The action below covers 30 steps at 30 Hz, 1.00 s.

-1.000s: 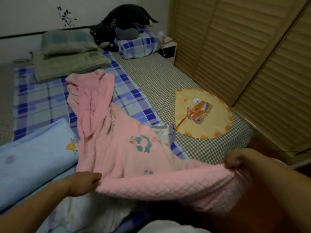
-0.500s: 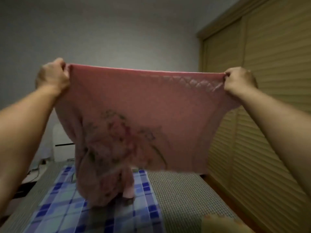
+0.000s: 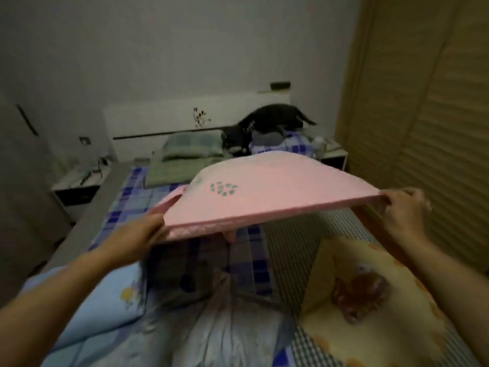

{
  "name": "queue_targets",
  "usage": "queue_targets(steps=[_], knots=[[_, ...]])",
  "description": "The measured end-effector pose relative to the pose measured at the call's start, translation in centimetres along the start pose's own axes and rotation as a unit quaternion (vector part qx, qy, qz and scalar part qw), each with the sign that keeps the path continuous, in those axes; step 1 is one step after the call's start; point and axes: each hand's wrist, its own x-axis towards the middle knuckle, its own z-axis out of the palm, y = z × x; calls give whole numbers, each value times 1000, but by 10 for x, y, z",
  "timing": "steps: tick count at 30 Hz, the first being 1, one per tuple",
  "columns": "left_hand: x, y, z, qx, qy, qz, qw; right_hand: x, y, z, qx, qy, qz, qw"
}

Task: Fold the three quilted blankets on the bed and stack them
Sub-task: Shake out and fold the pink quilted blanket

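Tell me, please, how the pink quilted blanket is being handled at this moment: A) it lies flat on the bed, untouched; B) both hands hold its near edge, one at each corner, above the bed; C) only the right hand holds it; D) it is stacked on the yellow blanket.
B: the left hand and the right hand each grip a near corner of the pink blanket, which billows above the bed.

Single head-worn view, wide-angle, set at the foot of the bed (image 3: pixel 288 242), facing forward and slightly down along it toward the headboard (image 3: pixel 164 120); forearms close in the foreground.
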Motion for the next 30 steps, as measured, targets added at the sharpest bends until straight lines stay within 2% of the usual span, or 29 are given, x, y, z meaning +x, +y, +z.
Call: queue_targets(steps=[2,5,7,10,12,13,15,17,19,22,25,30], knots=[[-50,15,80,-48,-104,-28,993,-49,52,30,-26,-72,55,996],[-127,38,180,-84,-231,-41,969,-123,115,56,-144,-158,9,977],[-165,51,220,-90,-288,-44,952,-160,141,66,-231,-236,6,944],[-193,61,240,-63,-291,-68,952,-192,168,88,-283,-351,25,892],[-194,58,241,-39,-283,-61,956,-196,176,100,-304,-395,41,866],[-192,54,240,-43,-275,-60,959,-196,176,105,-294,-406,63,863],[-186,47,236,-70,-250,-78,963,-193,174,115,-227,-368,90,897],[-178,48,230,-108,-212,-87,967,-187,149,121,-95,-312,80,942],[-169,56,220,-127,-194,-60,971,-185,95,123,37,-287,64,955],[-156,70,206,-140,-185,12,973,-202,-12,124,158,-331,-26,930],[-139,74,192,-171,-165,43,970,-248,-85,133,141,-420,-125,888],[-119,62,166,-308,-157,30,938,-326,-150,152,155,-485,-209,835]])
